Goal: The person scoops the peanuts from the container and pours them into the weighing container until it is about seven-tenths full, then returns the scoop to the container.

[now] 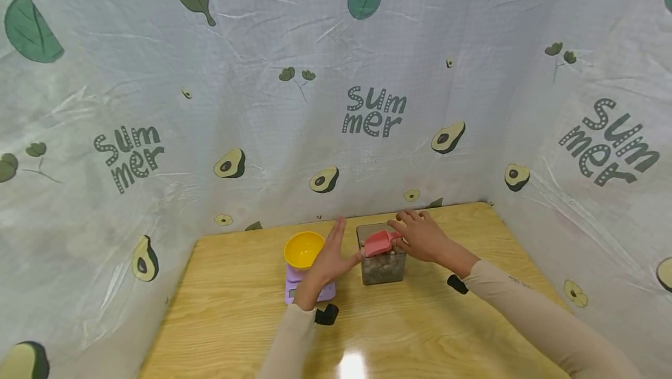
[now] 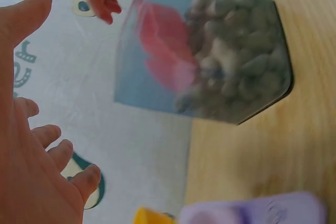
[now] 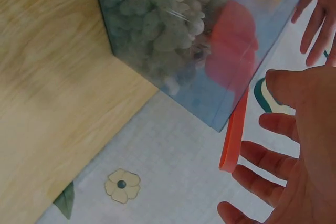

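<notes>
A clear grey-tinted box holds many pebble-like stones. Inside it leans a red scoop, its handle sticking out over the right rim. My right hand is at that handle with fingers spread and slightly bent; in the right wrist view the fingertips are close beside it, not wrapped round it. On the box's other side my left hand is held up, fingers extended and holding nothing. A yellow bowl sits on a lilac kitchen scale, which the left hand partly covers.
Everything stands on a wood-grain table. A pale cloth printed with avocados, leaves and lettering hangs behind and along both sides, close to the table's back edge.
</notes>
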A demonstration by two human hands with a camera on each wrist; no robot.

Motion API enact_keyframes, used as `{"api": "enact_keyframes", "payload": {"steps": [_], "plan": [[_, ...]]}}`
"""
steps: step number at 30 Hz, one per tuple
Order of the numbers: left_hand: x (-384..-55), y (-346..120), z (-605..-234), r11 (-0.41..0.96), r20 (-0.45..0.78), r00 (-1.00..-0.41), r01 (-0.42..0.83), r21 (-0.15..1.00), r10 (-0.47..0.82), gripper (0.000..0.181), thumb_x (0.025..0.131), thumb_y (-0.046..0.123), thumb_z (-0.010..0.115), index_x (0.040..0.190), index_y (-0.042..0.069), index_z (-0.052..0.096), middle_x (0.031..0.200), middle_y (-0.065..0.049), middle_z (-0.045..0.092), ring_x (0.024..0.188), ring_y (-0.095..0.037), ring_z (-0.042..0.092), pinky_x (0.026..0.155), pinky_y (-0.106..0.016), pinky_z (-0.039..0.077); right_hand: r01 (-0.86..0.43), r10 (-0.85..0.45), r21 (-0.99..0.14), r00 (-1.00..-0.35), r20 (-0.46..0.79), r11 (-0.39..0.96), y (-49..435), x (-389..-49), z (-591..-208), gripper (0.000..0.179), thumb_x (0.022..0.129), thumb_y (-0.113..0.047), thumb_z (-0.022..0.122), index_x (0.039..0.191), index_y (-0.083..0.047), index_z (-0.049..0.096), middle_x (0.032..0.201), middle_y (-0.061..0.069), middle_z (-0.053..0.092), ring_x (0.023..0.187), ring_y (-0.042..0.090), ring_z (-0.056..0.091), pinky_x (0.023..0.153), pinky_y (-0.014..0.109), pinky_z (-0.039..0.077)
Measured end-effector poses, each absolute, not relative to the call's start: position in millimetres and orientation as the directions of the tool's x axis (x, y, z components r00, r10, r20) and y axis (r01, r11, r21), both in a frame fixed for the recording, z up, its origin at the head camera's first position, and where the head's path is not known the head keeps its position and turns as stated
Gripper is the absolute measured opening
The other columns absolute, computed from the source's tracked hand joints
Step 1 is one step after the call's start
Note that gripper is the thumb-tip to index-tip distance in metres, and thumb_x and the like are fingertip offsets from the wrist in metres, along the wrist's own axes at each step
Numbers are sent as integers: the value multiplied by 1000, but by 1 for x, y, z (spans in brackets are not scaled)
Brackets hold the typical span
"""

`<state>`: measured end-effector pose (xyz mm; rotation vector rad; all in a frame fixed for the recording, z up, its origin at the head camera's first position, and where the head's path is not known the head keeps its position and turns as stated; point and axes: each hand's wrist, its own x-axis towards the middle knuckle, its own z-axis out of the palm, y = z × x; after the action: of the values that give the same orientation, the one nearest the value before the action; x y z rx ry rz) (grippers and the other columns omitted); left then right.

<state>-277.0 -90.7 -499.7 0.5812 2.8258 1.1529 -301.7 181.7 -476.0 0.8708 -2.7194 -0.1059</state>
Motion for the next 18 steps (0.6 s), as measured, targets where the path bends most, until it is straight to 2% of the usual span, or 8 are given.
{"api": "enact_keyframes", "payload": {"steps": [4, 7, 13, 18], "plan": [[-278, -82, -510, 635, 90, -928, 315, 706, 361, 104, 86, 57, 65, 160, 18, 3, 168, -6, 3, 152, -34, 18, 119, -54, 27, -563, -615, 252, -749, 247, 787, 178, -305, -477, 42, 93, -38, 66, 130, -19, 60, 121, 8, 59, 115, 31, 54, 89, 54, 47], [-279, -78, -518, 615, 85, -930, 304, 728, 358, 107, 85, 63, 64, 160, 17, 3, 167, -8, 5, 151, -36, 22, 118, -55, 28, -560, -635, 309, -727, 262, 769, 174, -307, -479, 36, 92, -36, 67, 122, -17, 63, 116, 8, 60, 107, 29, 55, 82, 50, 48], [-280, -69, -530, 549, 88, -928, 289, 785, 363, 113, 81, 73, 61, 160, 16, 3, 167, -11, 8, 150, -38, 21, 117, -57, 29, -560, -652, 352, -714, 253, 750, 170, -308, -485, 21, 90, -31, 71, 102, -14, 67, 107, 7, 58, 97, 25, 54, 72, 43, 43], [-282, -64, -534, 517, 88, -926, 281, 808, 367, 113, 80, 71, 63, 160, 17, 4, 166, -14, 11, 148, -41, 26, 115, -58, 32, -571, -671, 364, -683, 288, 736, 169, -308, -487, 23, 86, -31, 75, 96, -12, 66, 104, 6, 57, 94, 24, 53, 71, 42, 44]]}}
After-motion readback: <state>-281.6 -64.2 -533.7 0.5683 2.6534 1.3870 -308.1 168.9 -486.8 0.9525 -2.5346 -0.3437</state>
